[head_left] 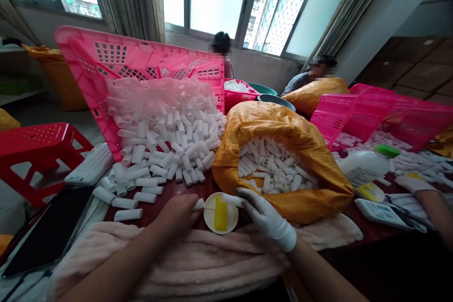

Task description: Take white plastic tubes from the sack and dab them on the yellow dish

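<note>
My left hand (179, 214), bare, is closed on a short white tube (198, 204) above a round dish (215, 213) holding a yellow sponge. My right hand (267, 217), in a white glove, pinches another white tube (230, 199) at the dish's upper right edge. Behind my hands, a heap of white tubes (166, 146) spills from a tilted pink plastic crate (141, 59) onto the dark red table (166, 188). More tubes fill an open orange woven sack (279, 122) to the right. A folded pink towel (177, 264) lies beneath my forearms.
A co-worker's gloved hand (414, 184) reaches in at the right, near a white bottle with a green cap (368, 165) and more pink crates (385, 115). A black tablet (46, 231) and red stool (38, 160) are at left. Two seated people (316, 75) are beyond.
</note>
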Available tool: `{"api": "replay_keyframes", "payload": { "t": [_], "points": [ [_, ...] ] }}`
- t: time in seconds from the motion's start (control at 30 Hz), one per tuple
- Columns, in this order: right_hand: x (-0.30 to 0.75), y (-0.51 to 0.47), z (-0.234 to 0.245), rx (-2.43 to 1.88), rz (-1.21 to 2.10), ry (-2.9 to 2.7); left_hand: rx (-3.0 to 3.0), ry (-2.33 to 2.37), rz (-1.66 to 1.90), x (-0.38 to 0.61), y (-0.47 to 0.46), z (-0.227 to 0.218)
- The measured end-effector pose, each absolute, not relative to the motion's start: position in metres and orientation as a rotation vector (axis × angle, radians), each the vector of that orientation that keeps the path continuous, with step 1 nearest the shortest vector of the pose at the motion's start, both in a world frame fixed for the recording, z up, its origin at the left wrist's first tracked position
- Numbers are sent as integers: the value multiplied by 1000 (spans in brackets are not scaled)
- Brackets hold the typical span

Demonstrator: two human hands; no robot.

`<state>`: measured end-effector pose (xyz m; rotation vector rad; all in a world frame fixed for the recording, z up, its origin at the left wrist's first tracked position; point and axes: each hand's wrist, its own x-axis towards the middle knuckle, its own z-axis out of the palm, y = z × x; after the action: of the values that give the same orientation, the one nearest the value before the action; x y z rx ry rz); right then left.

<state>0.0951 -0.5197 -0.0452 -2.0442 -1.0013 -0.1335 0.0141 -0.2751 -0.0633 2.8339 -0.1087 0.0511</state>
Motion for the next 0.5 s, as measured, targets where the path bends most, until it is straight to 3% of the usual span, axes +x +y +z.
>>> {"api": "replay_keyframes", "payload": {
  "t": [0.1,0.33,0.5],
  "points": [
    [98,-501,-63,-2122,-209,-1032,2862,-104,43,15,-277,-63],
    [98,-502,-56,-2232,-180,-1444,2880,-101,25,14,-281,-62],
    [96,-506,-67,-2226,-349,-1360,2898,-104,23,15,-281,-63]
  ]
}}
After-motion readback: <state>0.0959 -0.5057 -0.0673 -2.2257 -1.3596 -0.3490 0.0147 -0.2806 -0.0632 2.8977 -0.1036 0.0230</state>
